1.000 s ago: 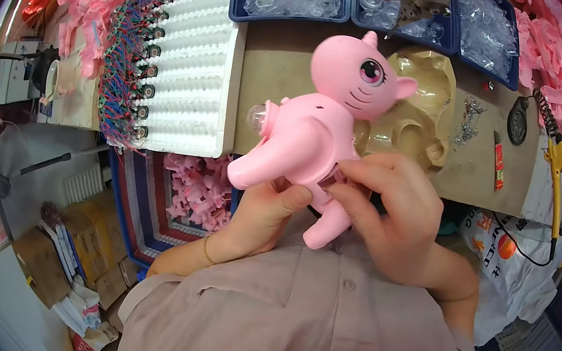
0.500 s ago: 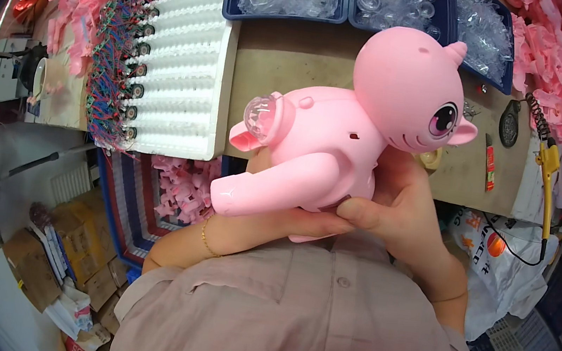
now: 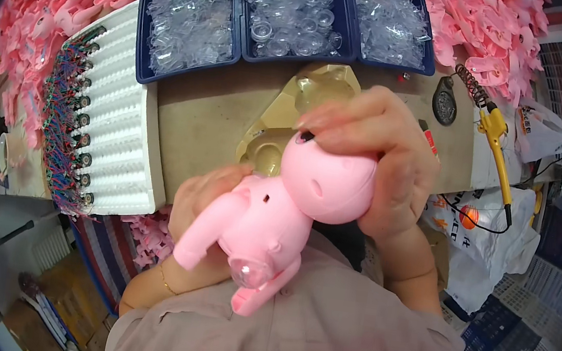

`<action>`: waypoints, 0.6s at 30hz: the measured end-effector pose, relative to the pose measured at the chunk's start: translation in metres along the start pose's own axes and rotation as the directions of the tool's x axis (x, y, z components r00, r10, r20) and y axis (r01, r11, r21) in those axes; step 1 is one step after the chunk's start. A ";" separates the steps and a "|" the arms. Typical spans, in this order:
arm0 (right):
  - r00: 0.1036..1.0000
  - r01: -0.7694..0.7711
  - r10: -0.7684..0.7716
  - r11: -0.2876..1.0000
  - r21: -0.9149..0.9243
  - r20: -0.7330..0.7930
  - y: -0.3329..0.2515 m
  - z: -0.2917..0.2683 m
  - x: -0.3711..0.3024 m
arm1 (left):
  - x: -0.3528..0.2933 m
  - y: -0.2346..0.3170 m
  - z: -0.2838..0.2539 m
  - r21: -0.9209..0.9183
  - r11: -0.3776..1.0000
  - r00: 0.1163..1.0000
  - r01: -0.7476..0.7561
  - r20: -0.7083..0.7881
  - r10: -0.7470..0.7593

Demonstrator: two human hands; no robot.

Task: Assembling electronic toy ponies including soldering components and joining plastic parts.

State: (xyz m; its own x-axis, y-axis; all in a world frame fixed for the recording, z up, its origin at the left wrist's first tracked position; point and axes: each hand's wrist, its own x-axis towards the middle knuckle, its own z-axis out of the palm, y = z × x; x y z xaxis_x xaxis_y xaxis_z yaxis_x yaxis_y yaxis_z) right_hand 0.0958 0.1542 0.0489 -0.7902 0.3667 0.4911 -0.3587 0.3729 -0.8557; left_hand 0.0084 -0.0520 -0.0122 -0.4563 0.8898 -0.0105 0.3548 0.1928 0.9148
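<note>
A pink plastic unicorn toy (image 3: pixel 280 218) is held up in front of my chest, its round head at the upper right and its body slanting down to the left. Near its lower end sits a clear faceted dome (image 3: pixel 251 272). My right hand (image 3: pixel 398 148) is wrapped around the head, its fingers over the face next to one eye. On the other side my left hand (image 3: pixel 201 197) grips the body, partly hidden behind an outstretched leg. Beyond the toy, a tan moulded holder (image 3: pixel 258 133) with rounded hollows lies on the table.
Blue trays (image 3: pixel 240 14) of clear plastic parts stand at the back. A white foam rack (image 3: pixel 121 147) with wired parts is on the left. Pink shells pile up at the far left and far right. A yellow-handled soldering iron (image 3: pixel 495 136) rests at the right.
The toy has turned round and tipped, so its dome end now points down toward me. My right hand has moved from beneath the body up onto the head. The view has shifted.
</note>
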 end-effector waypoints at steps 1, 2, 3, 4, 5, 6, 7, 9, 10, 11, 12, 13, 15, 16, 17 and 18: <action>0.997 -0.059 0.060 0.998 0.020 -0.055 -0.002 0.003 -0.001 | -0.001 0.007 -0.001 0.091 0.996 1.000 0.013 0.012 -0.014; 0.994 -0.072 0.075 0.997 0.039 -0.083 -0.002 0.005 -0.002 | -0.001 0.011 0.000 0.183 0.983 0.999 0.026 0.022 -0.030; 0.994 -0.068 0.071 0.997 0.044 -0.077 0.000 0.006 -0.003 | 0.000 0.012 0.001 0.186 0.982 0.999 0.029 0.014 -0.032; 0.990 -0.080 0.086 0.995 0.057 -0.109 0.002 0.007 -0.005 | 0.000 0.014 0.002 0.044 0.995 0.996 0.090 0.024 -0.091; 0.985 -0.089 0.099 0.993 0.071 -0.140 0.003 0.009 -0.006 | 0.000 0.016 0.003 -0.097 0.984 0.988 0.150 0.042 -0.147; 0.986 -0.083 0.093 0.994 0.076 -0.140 0.003 0.009 -0.005 | 0.001 0.018 0.003 -0.233 0.950 0.978 0.206 0.066 -0.196; 0.982 -0.126 0.127 0.992 0.011 -0.141 0.003 0.008 -0.004 | 0.003 0.020 0.003 -0.360 0.897 0.966 0.257 0.103 -0.235; 0.977 -0.157 0.148 0.986 -0.053 -0.155 -0.002 0.003 -0.003 | 0.009 0.023 -0.001 -0.582 0.736 0.938 0.347 0.192 -0.290; 0.934 -0.340 0.343 0.939 0.053 -0.098 -0.001 0.002 0.001 | 0.009 0.010 -0.009 -0.280 0.930 0.964 0.237 0.183 -0.191; 0.856 -0.509 0.516 0.851 0.131 -0.028 -0.006 -0.006 0.005 | 0.017 0.009 -0.018 0.049 0.996 0.972 0.074 0.218 -0.083; 0.819 -0.569 0.554 0.750 0.338 0.152 -0.012 -0.026 0.009 | 0.016 0.022 -0.029 -0.545 0.706 0.882 0.452 0.393 -0.261; 0.831 -0.553 0.532 0.759 0.344 0.163 -0.011 -0.024 0.009 | 0.015 0.016 -0.014 -0.789 0.435 0.889 0.435 0.298 -0.347; 0.931 -0.345 0.220 0.786 0.512 0.290 -0.003 -0.023 0.001 | 0.021 -0.013 -0.010 -0.703 -0.341 0.781 0.624 0.560 0.276; 0.888 -0.448 0.364 0.822 0.352 0.282 -0.004 -0.019 -0.002 | 0.014 0.000 -0.006 -0.614 -0.543 0.782 0.573 0.607 0.139; 0.889 -0.445 0.358 0.822 0.356 0.285 -0.004 -0.015 -0.001 | 0.013 0.000 -0.002 -0.620 -0.540 0.785 0.570 0.604 0.135; 0.908 -0.384 0.308 0.882 0.273 0.283 -0.003 -0.011 0.000 | 0.011 -0.004 0.002 -0.591 -0.560 0.783 0.581 0.595 0.183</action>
State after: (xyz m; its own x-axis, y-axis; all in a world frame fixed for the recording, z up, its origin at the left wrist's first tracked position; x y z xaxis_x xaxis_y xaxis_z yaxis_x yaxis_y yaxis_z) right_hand 0.1022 0.1624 0.0535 -0.9689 0.2066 0.1366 -0.1487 -0.0445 -0.9879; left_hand 0.0037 -0.0418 -0.0167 0.1932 0.9779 -0.0804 -0.9461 0.1639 -0.2795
